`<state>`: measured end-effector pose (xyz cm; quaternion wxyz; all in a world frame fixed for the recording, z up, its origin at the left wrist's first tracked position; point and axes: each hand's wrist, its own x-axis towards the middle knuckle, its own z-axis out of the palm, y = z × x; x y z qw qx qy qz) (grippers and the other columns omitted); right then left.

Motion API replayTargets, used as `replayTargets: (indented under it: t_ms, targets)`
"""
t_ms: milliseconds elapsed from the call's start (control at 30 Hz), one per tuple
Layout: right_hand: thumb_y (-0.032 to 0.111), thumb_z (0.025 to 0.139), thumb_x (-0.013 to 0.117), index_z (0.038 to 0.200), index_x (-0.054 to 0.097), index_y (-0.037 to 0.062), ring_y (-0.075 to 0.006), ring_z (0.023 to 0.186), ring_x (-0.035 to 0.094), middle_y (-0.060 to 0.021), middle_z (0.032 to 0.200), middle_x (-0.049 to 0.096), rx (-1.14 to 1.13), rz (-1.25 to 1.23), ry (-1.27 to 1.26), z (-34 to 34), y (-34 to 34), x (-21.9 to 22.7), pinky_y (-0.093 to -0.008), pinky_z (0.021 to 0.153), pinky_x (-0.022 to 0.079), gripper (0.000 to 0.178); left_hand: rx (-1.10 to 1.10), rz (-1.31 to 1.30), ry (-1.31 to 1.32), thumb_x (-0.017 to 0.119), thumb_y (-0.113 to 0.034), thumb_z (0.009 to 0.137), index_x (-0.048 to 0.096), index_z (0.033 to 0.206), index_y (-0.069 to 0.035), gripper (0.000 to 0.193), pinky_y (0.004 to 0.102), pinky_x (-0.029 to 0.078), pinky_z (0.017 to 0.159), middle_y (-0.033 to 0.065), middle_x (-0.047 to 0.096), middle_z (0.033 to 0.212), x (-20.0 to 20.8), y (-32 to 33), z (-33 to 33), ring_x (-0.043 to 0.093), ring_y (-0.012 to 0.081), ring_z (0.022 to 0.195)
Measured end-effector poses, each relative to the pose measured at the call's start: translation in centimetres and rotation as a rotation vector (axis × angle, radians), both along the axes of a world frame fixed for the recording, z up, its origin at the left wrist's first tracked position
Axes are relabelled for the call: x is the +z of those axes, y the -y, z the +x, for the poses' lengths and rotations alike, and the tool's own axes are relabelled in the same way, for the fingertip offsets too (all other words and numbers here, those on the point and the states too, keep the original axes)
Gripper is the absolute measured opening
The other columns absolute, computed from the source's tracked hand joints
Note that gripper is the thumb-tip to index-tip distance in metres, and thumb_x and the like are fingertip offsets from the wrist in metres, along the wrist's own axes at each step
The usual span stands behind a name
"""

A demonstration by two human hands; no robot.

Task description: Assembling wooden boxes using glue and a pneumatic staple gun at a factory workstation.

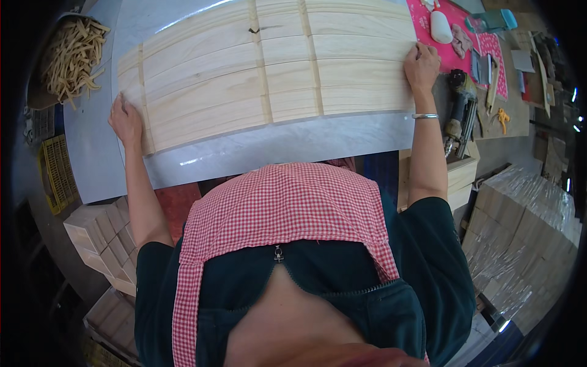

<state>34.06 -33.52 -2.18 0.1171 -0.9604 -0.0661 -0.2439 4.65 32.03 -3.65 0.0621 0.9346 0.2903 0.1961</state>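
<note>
Several pale wooden boards [202, 84] lie flat, edge to edge, in front of me. Straight grooves run across them, one near the left end and two right of the middle; a dark knot marks one board. My left hand [126, 120] grips the left ends of the nearer boards, its fingers curled at the edge. At the opposite ends, my right hand [422, 68] has its fingers bent against the board edge. Both arms reach forward, and a bracelet [425, 116] circles the right wrist.
The boards rest on a grey-white worktable [244, 147]. A bin of wood strips [73, 58] stands at far left. At right are a nail gun [460, 107], a white bottle [440, 27], a cloth [460, 41] and a pink mat [455, 61]. Wrapped wood stacks [520, 238] stand lower right.
</note>
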Motion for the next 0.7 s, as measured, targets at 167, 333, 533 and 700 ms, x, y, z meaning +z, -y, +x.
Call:
replayTargets:
  t_ms: [167, 333, 533, 700]
  targets:
    - [0.019, 0.09, 0.059, 0.106, 0.074, 0.0053, -0.039, 0.091, 0.063, -0.0188, 0.108, 0.069, 0.031, 0.062, -0.015, -0.1, 0.5, 0.2, -0.0448, 0.084, 0.052, 0.026, -0.053, -0.033, 0.049, 0.053, -0.019, 0.096, 0.061, 0.132, 0.002, 0.042, 0.0419, 0.038, 0.108, 0.0192, 0.066, 0.13, 0.2, -0.3, 0.0, 0.059, 0.0354, 0.121]
    - [0.018, 0.089, 0.06, 0.106, 0.074, 0.0043, -0.0365, 0.091, 0.063, -0.018, 0.106, 0.07, -0.071, 0.246, -0.083, -2.0, 3.2, 0.0, -0.043, 0.085, 0.051, 0.026, 0.048, -0.014, 0.097, 0.056, -0.022, 0.095, 0.063, 0.128, 0.004, 0.042, 0.0404, 0.041, 0.106, 0.0211, 0.067, 0.127, 0.3, 0.5, -1.7, 0.061, 0.036, 0.118]
    - [0.016, 0.089, 0.061, 0.104, 0.074, 0.0031, -0.0349, 0.09, 0.063, -0.0172, 0.102, 0.07, -0.041, 0.22, -0.086, -5.6, 3.1, 0.8, -0.042, 0.084, 0.05, 0.024, 0.075, -0.125, 0.069, 0.058, -0.024, 0.095, 0.064, 0.127, 0.005, 0.043, 0.0398, 0.046, 0.101, 0.023, 0.068, 0.123, 2.0, 3.2, -3.6, 0.063, 0.037, 0.114]
    - [0.015, 0.088, 0.062, 0.101, 0.074, 0.0031, -0.0351, 0.087, 0.063, -0.0169, 0.1, 0.07, 0.001, 0.168, -0.029, -5.1, 2.3, -0.2, -0.0424, 0.083, 0.05, 0.022, 0.09, -0.131, 0.077, 0.059, -0.023, 0.095, 0.065, 0.126, 0.003, 0.041, 0.0399, 0.048, 0.098, 0.0208, 0.07, 0.12, 0.9, 2.3, -4.6, 0.065, 0.0361, 0.11]
